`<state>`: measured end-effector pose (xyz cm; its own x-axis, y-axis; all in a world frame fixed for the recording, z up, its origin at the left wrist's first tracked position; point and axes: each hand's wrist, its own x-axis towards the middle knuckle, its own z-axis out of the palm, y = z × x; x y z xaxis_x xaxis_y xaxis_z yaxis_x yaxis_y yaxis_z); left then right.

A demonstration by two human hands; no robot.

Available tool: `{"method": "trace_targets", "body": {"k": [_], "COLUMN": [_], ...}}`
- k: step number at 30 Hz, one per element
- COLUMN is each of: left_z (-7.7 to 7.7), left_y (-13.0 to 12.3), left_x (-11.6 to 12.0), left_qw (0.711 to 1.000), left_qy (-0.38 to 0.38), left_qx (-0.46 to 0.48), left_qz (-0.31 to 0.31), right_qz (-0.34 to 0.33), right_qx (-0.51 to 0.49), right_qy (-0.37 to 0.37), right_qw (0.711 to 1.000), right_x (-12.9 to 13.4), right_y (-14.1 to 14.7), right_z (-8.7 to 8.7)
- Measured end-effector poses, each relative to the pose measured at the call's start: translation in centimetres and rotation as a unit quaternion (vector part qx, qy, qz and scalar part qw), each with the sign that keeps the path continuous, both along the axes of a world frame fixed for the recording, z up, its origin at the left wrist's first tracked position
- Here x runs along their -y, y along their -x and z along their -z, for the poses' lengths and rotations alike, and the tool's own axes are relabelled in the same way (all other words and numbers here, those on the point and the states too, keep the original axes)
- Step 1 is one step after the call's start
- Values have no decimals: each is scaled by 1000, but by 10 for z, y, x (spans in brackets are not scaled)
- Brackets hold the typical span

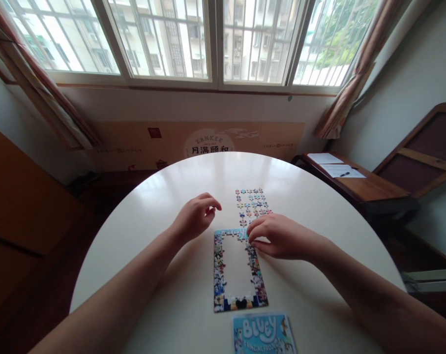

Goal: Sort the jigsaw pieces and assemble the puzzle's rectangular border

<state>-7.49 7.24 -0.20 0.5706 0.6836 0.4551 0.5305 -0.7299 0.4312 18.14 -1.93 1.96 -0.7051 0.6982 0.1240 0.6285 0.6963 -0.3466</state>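
Observation:
A jigsaw frame (219, 275) of joined pieces lies on the white round table (149, 300), its middle bare. My right hand (278, 236) is at the frame's top right corner, with thumb and fingertips bent close together; whatever is between them is too small to make out. To the left, my left hand (197, 215) hovers above the table with curled fingers, nothing visible in it and a gap showing between thumb and forefinger. Loose puzzle pieces (249, 205) lie in rows beyond the frame, partly hidden by my right hand.
A blue "Bluey" picture card (263, 334) lies near the table's front edge. At the right, a wooden side table (377, 186) holds papers (335, 170) and a pen. Behind the round table, a printed cardboard panel (274, 135) stands under the windows.

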Motion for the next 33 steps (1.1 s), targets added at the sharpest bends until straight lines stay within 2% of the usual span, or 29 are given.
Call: {"method": "trace_targets", "body": {"k": [3,5,9,11,13,20,27,33], "left_z": [4,6,9,11,12,11,10,11], "left_y": [4,5,7,8,9,10,10,9], "left_x": [-5,-8,-11,-12,-13,-13,-12,-12], "left_qw": [999,999,998,998,998,998,998,998], "left_qy": [0,0,-7,-8,-7,-12,-19,-3], "left_qx": [27,33,41,46,51,53,55,54], "left_qz": [-24,-33,-36,-35,-36,-38,-32,-30], "right_qz": [-3,20,138,214,276,367,402,401], "right_qx": [-11,-34,-28,16,64,140,230,249], "right_qy": [-54,-96,-143,-124,-71,30,87,123], "right_qw": [998,995,980,969,956,919,882,873], "right_x": [0,0,-10,-22,-39,-102,-122,-136], "right_y": [-3,-7,-16,-18,-17,-9,8,13], "right_z": [-1,-2,-5,-7,-9,-14,-6,-7]}}
